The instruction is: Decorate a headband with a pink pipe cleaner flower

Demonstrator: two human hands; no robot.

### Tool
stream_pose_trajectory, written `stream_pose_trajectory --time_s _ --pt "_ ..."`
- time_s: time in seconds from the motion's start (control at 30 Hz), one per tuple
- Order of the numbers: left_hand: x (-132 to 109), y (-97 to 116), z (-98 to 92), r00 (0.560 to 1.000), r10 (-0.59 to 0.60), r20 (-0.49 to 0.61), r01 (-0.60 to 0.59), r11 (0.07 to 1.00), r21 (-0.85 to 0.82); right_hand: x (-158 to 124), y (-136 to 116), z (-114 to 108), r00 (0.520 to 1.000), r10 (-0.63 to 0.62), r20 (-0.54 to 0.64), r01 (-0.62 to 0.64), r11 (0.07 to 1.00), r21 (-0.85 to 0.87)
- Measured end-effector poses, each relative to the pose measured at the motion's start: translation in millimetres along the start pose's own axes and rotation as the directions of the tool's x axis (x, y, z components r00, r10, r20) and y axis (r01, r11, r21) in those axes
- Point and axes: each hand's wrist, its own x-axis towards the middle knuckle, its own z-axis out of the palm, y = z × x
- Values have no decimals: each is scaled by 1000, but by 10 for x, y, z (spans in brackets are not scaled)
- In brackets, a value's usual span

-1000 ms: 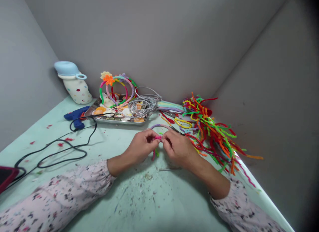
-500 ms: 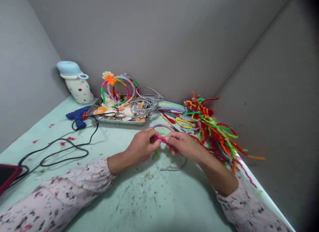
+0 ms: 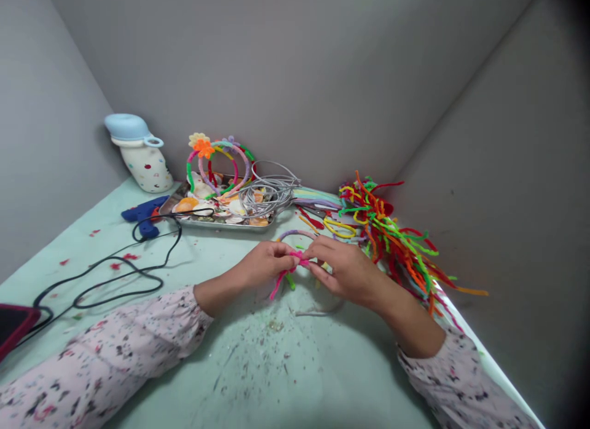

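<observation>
Between my two hands is a bright pink pipe cleaner (image 3: 298, 257), bent or bunched at its middle, with a loose end hanging down to the left. The thumb and fingers of my left hand (image 3: 270, 261) pinch its left side. My right hand (image 3: 343, 266) pinches it from the right, fingertips close to the left ones. Just behind the hands curves a purple and peach wrapped hoop (image 3: 295, 233), partly hidden by them. A short green piece (image 3: 290, 281) pokes out below. A grey wire end (image 3: 313, 313) lies on the table under my right hand.
At the back stands a metal tray (image 3: 230, 226) of shells, with wrapped hoops (image 3: 251, 165) and coiled grey wire (image 3: 271, 195). Left are a blue glue gun (image 3: 145, 212), black cord (image 3: 120, 287) and a bottle (image 3: 145, 161). Pipe cleaners (image 3: 396, 238) and yellow-handled scissors (image 3: 340, 228) lie right.
My right hand has turned and shifted slightly, with its fingers now more spread around the pink pipe cleaner. The pink loose end now shows below my left fingers.
</observation>
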Motion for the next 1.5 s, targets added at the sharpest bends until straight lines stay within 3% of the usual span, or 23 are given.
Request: stream_pose_trajectory --time_s 0.2,0.3,0.37,0.43,0.5,0.57,0.6,0.77,0.87,0.97,1.07,1.13,1.2,1.27,1.33,1.4,1.5 --pt "-26 41 40 998 49 -33 -47 997 61 5 -6 74 999 19 -36 -18 999 33" --pt "-70 91 76 980 172 -99 -147 965 217 40 -28 172 972 196 -129 -175 972 155" --pt "-111 115 100 950 280 -140 -209 901 381 68 -57 246 911 393 -124 -329 875 354" --pt "-153 125 120 905 399 -146 -268 803 533 90 -92 308 833 553 -19 -440 682 585" --pt "-182 122 133 869 480 -117 -312 718 623 104 -120 339 781 614 111 -472 466 748" --pt "-188 115 136 864 492 -102 -318 693 647 105 -127 327 769 610 191 -470 337 816" --pt "-182 113 134 873 476 -109 -307 708 636 101 -120 306 775 595 210 -471 323 821" --pt "-108 118 99 949 277 -148 -211 913 349 72 -25 174 829 516 216 -489 479 729" --pt "-98 120 93 957 262 -124 -207 918 339 72 3 183 824 535 185 -488 506 711" --pt "-140 105 109 917 383 -106 -278 809 519 84 -24 254 793 574 205 -491 403 772" --pt "-192 90 123 827 562 -20 -416 634 652 94 -72 297 746 593 303 -498 194 845" --pt "-202 93 121 802 597 -10 -445 610 655 94 -86 276 737 579 348 -509 137 850" --pt "-181 109 112 845 528 -85 -393 721 571 90 -74 220 762 561 322 -523 241 818" --pt "-139 131 99 920 361 -151 -289 887 359 85 -45 152 810 546 214 -500 453 738" --pt "-97 153 88 978 161 -131 -153 986 70 79 -12 96 865 497 65 -428 665 612" --pt "-72 169 81 996 15 -84 -25 993 -117 73 12 65 912 409 -29 -346 806 481" --pt "-63 164 70 998 -54 -29 46 974 -221 65 35 56 958 285 -40 -253 902 351"
